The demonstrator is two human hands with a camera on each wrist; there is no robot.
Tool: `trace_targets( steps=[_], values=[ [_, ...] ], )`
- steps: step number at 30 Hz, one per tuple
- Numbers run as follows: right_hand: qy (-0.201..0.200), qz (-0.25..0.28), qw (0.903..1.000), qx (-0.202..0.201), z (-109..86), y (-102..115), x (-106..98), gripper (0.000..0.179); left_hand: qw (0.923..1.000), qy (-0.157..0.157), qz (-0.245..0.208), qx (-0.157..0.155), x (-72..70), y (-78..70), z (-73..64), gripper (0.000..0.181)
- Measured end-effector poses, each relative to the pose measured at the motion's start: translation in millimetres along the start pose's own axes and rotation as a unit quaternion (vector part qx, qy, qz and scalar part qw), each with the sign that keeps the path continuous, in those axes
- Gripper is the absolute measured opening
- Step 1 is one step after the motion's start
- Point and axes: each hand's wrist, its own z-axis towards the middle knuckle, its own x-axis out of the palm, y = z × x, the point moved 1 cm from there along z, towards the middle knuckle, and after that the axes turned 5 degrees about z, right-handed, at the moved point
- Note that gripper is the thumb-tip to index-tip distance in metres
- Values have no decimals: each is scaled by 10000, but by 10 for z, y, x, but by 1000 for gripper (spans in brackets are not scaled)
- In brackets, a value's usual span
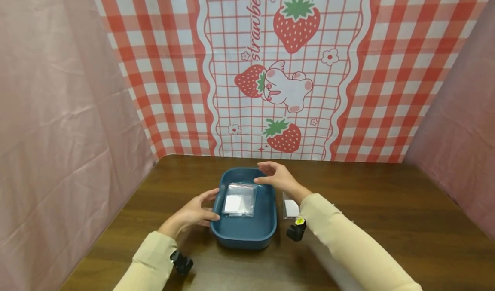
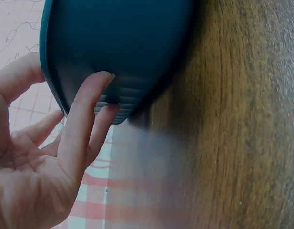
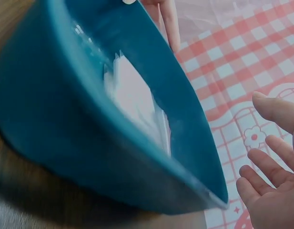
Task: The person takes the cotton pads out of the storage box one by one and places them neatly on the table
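A deep blue plastic bin (image 1: 247, 235) with rounded corners stands on the table. My left hand (image 1: 195, 209) holds its left side, the thumb over the rim and the other fingers against the outer wall (image 2: 137, 52). Clear plastic bags (image 1: 239, 200) with something white in them lie inside the bin, toward its left. My right hand (image 1: 280, 178) hovers over the far right corner with nothing in it, fingers loosely bent and apart. In the right wrist view that hand (image 3: 275, 176) is beside the rim, thumb and fingers spread.
Another clear bag with a white insert (image 1: 291, 208) lies on the table just right of the bin, partly covered by the right forearm. The brown wooden table (image 1: 386, 222) ends at a red checked strawberry cloth (image 1: 286, 89). Pink cloth (image 1: 69, 132) hangs at both sides.
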Motion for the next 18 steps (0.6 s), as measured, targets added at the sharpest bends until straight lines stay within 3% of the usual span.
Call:
trace_targets(
  steps=[18],
  values=[
    [56,80,9997,208,235,57,425,56,10000,18,23,60,-4,7,16,82]
  ],
)
